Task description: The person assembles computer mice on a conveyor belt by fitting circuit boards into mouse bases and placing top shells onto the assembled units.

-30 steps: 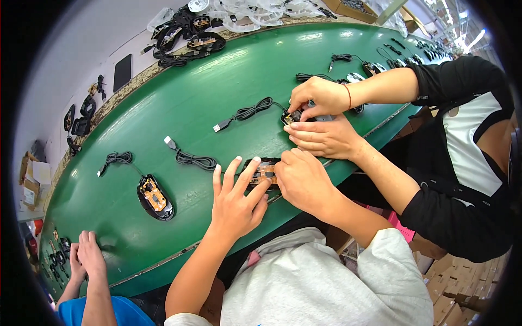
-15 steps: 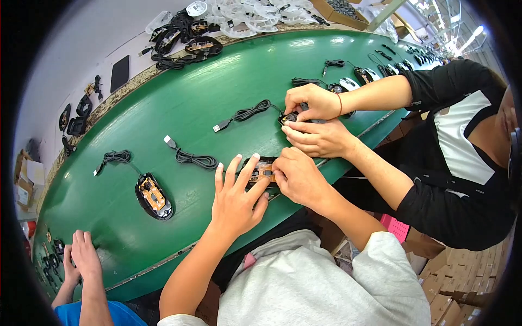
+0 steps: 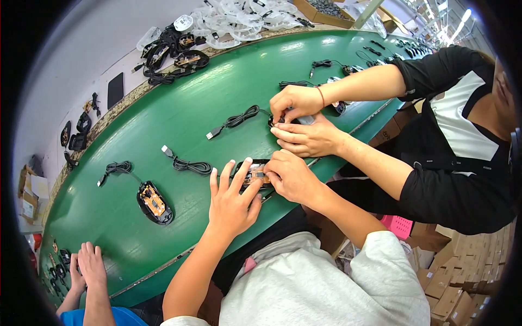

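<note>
An opened computer mouse, black with an orange-brown circuit board, lies on the green belt in front of me. My left hand has its fingers spread, with the fingertips against the mouse's left side and over its board. At the other end, my right hand is closed, its bent fingers on the mouse's right edge. Its fingertips are partly hidden, so any small part between them cannot be seen. A coiled black cable with a USB plug lies beyond my left fingers.
Left of me lies another opened mouse with its cable. On my right, a co-worker's hands work on a mouse close to my right hand. Another person's hands are at far left. Clear plastic shells and mouse parts line the far ledge.
The view has shifted slightly. My left fingers have drawn back a little, uncovering more of the circuit board; my right hand stays at the mouse's right end.
</note>
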### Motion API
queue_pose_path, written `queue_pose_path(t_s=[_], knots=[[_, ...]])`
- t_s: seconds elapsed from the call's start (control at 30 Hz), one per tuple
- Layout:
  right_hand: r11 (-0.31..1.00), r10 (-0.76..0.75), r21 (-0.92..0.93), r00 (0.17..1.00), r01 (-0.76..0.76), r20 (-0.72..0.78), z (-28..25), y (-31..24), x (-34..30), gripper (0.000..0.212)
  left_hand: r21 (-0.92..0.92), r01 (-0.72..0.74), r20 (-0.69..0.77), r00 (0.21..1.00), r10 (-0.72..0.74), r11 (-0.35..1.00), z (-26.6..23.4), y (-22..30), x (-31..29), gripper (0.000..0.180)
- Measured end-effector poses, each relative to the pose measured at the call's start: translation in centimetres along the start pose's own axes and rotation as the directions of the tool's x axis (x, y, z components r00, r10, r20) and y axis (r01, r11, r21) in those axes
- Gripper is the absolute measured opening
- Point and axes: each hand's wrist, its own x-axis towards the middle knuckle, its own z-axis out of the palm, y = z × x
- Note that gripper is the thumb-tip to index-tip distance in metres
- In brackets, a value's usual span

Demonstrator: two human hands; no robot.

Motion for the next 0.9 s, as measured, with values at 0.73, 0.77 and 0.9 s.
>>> queue_pose_path(t_s=[0.73, 0.77, 0.9], knots=[[0.970, -0.240, 0.008, 0.963, 0.243, -0.122, -2.2, -0.1, -2.7, 0.045, 0.020, 0.003, -0.003, 1.000, -0.003, 1.000, -0.8, 0.0, -0.4, 0.035], [0.977, -0.211, 0.015, 0.969, 0.215, -0.127, -2.1, -0.3, -2.8, 0.046, 0.016, 0.000, -0.005, 1.000, 0.001, 1.000, -0.8, 0.0, -0.4, 0.036], [0.988, -0.142, 0.043, 0.974, 0.152, -0.175, -1.2, -0.6, -3.8, 0.045, 0.025, -0.019, -0.008, 1.000, 0.019, 1.000, -0.7, 0.0, -0.4, 0.036]])
